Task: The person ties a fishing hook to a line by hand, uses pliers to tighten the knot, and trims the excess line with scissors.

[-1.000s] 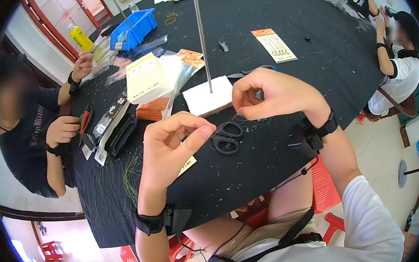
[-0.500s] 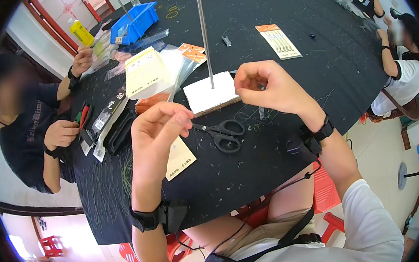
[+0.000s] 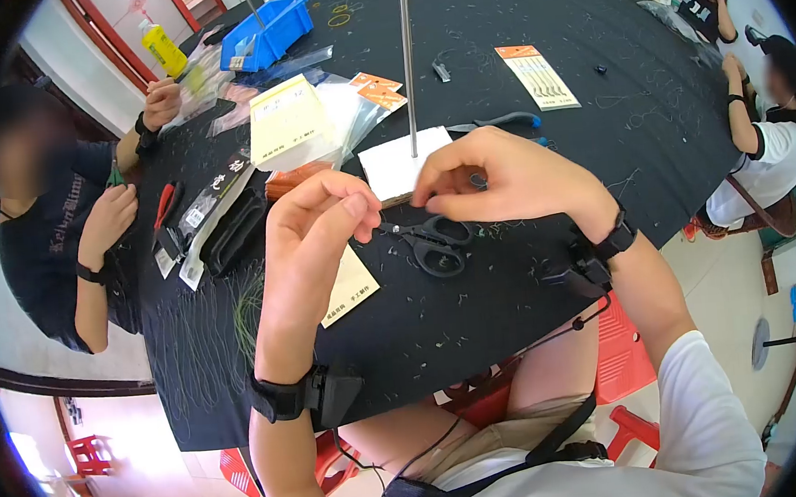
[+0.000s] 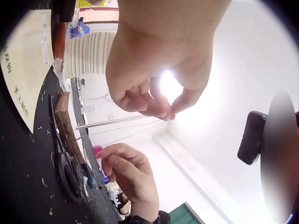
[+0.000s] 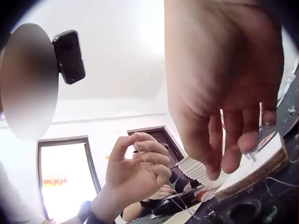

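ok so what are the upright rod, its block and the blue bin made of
The rod looks like polished metal, given its bright streaks. The block could be wood or fibreboard: rough brown sides, white top. The blue bin seems plastic, evenly coloured, slightly glossy.

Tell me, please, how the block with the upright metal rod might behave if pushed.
The thick block looks stiff, so it would probably slide without bending. The tall metal rod standing on it could make it tip if pushed high up.
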`<control>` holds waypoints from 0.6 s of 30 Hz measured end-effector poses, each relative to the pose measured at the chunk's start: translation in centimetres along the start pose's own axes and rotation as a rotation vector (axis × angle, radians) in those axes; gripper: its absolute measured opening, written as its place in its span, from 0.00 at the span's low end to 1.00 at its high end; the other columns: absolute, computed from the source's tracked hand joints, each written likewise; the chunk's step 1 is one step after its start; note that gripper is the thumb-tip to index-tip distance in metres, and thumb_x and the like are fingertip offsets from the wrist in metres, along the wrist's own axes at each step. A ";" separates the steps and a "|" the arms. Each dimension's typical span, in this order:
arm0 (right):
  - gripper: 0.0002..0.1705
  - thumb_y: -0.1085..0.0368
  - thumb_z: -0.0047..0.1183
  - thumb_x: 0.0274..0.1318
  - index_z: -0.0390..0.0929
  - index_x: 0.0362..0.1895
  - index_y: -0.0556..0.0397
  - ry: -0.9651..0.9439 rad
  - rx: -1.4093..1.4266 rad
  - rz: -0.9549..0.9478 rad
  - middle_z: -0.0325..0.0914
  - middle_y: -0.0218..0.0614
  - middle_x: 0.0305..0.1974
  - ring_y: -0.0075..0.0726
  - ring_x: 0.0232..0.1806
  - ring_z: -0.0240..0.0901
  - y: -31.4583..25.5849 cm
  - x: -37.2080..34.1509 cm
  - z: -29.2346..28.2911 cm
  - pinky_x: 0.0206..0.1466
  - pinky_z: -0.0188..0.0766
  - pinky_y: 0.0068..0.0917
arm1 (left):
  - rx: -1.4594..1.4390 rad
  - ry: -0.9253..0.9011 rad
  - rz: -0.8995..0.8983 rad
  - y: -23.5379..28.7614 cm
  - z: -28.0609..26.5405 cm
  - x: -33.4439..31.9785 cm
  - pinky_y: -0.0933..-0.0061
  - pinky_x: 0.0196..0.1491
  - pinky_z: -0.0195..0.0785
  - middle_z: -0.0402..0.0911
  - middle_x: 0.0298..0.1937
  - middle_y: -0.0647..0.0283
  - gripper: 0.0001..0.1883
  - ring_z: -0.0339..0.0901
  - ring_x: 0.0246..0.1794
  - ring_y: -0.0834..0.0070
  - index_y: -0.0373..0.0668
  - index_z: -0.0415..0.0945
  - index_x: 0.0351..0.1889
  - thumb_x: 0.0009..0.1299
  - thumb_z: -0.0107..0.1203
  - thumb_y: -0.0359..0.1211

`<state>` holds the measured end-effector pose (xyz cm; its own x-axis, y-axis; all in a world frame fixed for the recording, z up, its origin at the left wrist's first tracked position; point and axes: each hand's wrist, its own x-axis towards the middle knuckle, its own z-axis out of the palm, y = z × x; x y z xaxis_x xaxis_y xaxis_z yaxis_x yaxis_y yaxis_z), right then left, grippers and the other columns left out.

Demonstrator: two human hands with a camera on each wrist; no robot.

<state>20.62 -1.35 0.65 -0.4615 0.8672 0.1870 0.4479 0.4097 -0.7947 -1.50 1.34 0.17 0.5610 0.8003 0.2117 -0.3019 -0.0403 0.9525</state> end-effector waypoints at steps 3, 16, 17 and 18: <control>0.10 0.65 0.58 0.47 0.80 0.37 0.52 -0.050 0.110 -0.024 0.74 0.26 0.23 0.17 0.20 0.62 -1.2 0.7 1.0 0.24 0.59 0.17 | 0.000 0.015 -0.013 0.1 0.1 0.0 0.82 0.34 0.61 0.75 0.30 0.66 0.06 0.68 0.29 0.83 0.36 0.74 0.30 0.64 0.50 0.29; 0.08 0.67 0.59 0.48 0.81 0.35 0.50 0.006 0.295 -0.122 0.79 0.25 0.28 0.14 0.25 0.68 1.1 0.7 2.9 0.27 0.58 0.15 | -0.077 -0.012 0.022 -0.3 0.2 0.1 0.78 0.38 0.56 0.67 0.28 0.67 0.08 0.63 0.30 0.81 0.38 0.68 0.32 0.68 0.47 0.33; 0.08 0.67 0.59 0.48 0.81 0.35 0.50 0.007 0.296 -0.122 0.79 0.25 0.28 0.14 0.25 0.68 1.1 0.7 3.0 0.27 0.58 0.15 | -0.076 -0.021 0.027 -0.3 0.2 0.1 0.78 0.38 0.56 0.67 0.28 0.67 0.08 0.63 0.30 0.81 0.37 0.68 0.32 0.68 0.46 0.33; 0.07 0.67 0.59 0.48 0.81 0.34 0.50 -0.005 0.294 -0.120 0.79 0.24 0.27 0.14 0.25 0.68 1.1 0.7 3.1 0.27 0.57 0.15 | -0.076 -0.021 0.026 -0.3 0.2 0.1 0.78 0.38 0.56 0.67 0.28 0.67 0.08 0.63 0.30 0.81 0.37 0.68 0.32 0.68 0.46 0.33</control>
<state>18.40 -1.22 -1.92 -0.5014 0.8159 0.2878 0.1498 0.4095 -0.8999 -1.17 1.29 -0.05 0.5677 0.7869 0.2417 -0.3741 -0.0149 0.9273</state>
